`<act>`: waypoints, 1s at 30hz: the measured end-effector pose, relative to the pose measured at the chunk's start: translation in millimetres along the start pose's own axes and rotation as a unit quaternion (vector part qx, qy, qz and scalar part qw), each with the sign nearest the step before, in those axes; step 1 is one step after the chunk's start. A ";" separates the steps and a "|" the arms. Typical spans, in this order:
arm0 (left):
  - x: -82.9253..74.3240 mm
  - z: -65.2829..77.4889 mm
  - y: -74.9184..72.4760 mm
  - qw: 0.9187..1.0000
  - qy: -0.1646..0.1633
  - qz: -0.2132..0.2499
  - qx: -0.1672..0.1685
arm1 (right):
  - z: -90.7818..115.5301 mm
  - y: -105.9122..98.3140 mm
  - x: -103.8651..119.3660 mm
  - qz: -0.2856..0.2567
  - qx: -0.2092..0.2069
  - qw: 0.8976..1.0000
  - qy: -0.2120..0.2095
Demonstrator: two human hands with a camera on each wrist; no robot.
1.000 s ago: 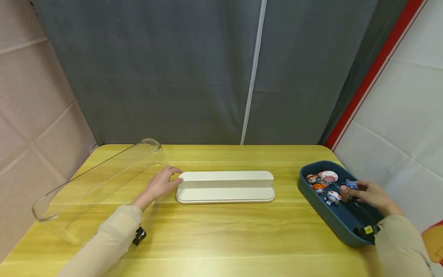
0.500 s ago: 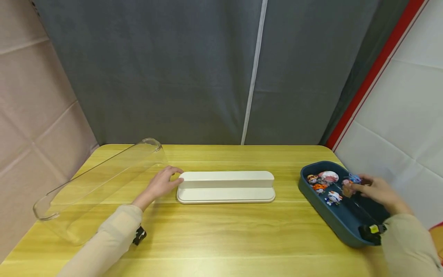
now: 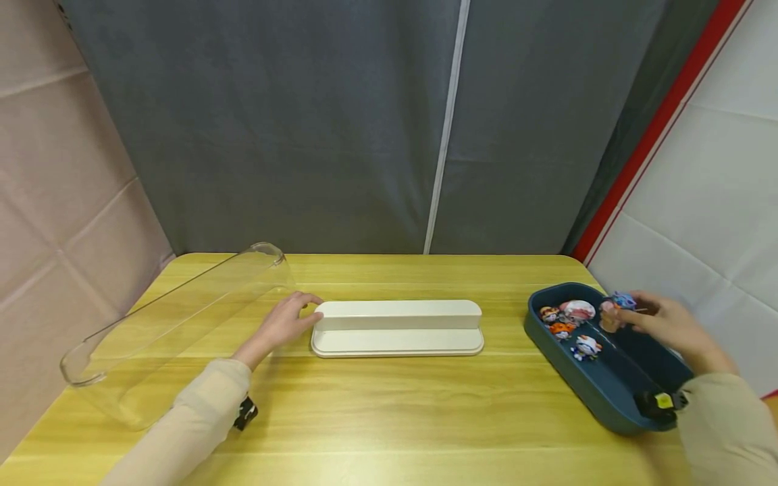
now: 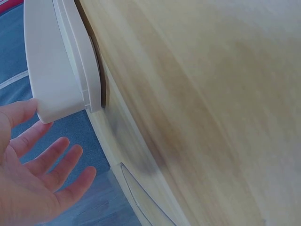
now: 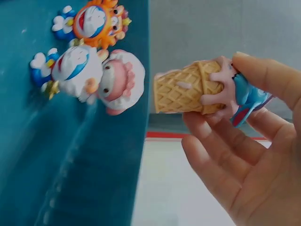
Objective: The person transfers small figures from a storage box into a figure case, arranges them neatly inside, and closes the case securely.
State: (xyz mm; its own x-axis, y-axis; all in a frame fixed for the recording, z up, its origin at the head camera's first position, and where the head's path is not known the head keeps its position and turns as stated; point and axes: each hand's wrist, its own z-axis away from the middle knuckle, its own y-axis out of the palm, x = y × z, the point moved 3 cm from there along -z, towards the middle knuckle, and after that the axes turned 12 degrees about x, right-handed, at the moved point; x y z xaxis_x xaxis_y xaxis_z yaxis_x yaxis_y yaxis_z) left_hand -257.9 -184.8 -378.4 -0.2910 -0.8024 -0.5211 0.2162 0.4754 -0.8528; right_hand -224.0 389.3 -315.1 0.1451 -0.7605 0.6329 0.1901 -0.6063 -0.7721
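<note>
In the head view my left hand [image 3: 282,329] touches the left end of a white two-step display stand [image 3: 398,342] with thumb and index fingertip. The left wrist view shows its other fingers loosely bent beside the stand [image 4: 51,61], around nothing. My right hand [image 3: 677,329] holds a figurine [image 3: 610,320] over the dark blue tray [image 3: 577,381]. Seen from the right wrist, it is a waffle ice-cream cone figurine [image 5: 183,89] with pink icing and a blue character on top, pinched between thumb and fingers. Several small figurines [image 3: 586,347] lie in the tray's far part.
A long clear plastic cover [image 3: 176,317] stands slanted on the left side of the wooden table [image 3: 401,418]. A grey curtain [image 3: 304,135] hangs behind the table. The white wall [image 3: 711,202] on the right is close to the tray.
My right hand has lifted the ice-cream cone figurine up from inside the tray and shifted slightly right and away. The left hand and the stand have stayed in place.
</note>
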 end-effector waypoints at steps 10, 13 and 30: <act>0.7 0.1 0.8 1.000 -0.003 0.006 0.001 | -4.2 -1.9 30.1 0.022 0.026 0.999 0.020; 0.3 0.2 0.4 1.000 -0.002 0.006 0.001 | -5.2 0.6 41.1 0.025 0.024 0.999 0.004; -2.1 -1.3 1.4 1.000 -0.002 0.006 0.005 | -20.6 25.9 85.3 0.018 0.061 0.998 -0.030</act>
State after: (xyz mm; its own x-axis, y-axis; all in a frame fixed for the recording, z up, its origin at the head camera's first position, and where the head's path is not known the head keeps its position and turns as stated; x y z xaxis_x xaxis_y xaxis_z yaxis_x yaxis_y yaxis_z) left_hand -258.2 -181.9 -378.5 -0.2846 -0.7978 -0.5315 0.2285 0.4819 -0.8459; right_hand -226.7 303.9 -282.2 0.2110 -0.7643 0.6093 0.2999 -0.5427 -0.7846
